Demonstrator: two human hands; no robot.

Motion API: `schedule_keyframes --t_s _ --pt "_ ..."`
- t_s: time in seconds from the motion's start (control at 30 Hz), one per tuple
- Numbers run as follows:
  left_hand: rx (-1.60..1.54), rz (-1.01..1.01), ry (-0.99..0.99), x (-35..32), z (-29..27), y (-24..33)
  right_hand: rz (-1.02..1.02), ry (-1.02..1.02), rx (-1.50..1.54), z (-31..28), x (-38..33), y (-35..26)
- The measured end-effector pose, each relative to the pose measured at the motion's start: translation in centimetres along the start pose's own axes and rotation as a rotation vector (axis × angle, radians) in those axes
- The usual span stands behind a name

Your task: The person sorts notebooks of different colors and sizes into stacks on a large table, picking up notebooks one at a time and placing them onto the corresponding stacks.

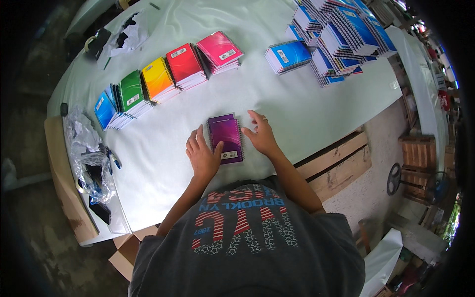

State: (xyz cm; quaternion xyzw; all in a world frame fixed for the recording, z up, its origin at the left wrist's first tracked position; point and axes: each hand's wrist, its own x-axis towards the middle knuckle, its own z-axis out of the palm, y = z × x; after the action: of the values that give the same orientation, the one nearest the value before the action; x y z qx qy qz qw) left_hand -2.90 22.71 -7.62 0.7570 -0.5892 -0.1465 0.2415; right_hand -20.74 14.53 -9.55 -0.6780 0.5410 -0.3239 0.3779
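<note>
On the near side of the red notebooks (184, 62), the purple notebooks (227, 136), likely light and bendable, are flanked by outspread left grip (203, 155) and right grip (264, 136), best lifted by their coiled edges (241, 138).

Here's a charcoal T-shirt (247, 270), short-sleeved, and what a print! Big block letters (241, 225), part red stripes, part white-outlined stars, with blue lettering (255, 204) alongside. And look, a ring (265, 119) circling one of the right fingers (255, 117)!
</note>
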Motion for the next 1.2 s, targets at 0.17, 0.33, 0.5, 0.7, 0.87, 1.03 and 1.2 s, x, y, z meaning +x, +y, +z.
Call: schedule_keyframes --t_s 0.17,0.33,0.5,0.7,0.87,1.03,1.2 --pt "-0.023 0.057 -0.033 -1.3 0.8 -1.5 0.037 -0.137 -0.032 1.6 1.5 -0.1" --pt "0.027 0.047 0.033 -1.5 1.8 -1.9 0.127 -0.098 -0.059 2.8 2.8 -0.4" --pt "0.036 0.066 0.055 -1.3 1.8 -1.5 0.005 -0.057 0.012 2.0 3.1 0.7" --pt "0.059 0.035 0.033 -1.7 1.7 -2.0 0.006 -0.180 0.066 1.6 3.6 0.4" --pt "0.018 0.003 0.023 -1.3 1.4 -1.8 0.010 -0.140 0.146 2.4 3.8 1.1" --pt "0.021 0.022 0.021 -1.3 1.2 -1.6 -0.007 0.000 0.144 3.0 3.0 1.7" --pt "0.024 0.043 0.076 -1.3 1.6 -1.7 -0.170 0.058 0.016 3.1 3.1 1.1"
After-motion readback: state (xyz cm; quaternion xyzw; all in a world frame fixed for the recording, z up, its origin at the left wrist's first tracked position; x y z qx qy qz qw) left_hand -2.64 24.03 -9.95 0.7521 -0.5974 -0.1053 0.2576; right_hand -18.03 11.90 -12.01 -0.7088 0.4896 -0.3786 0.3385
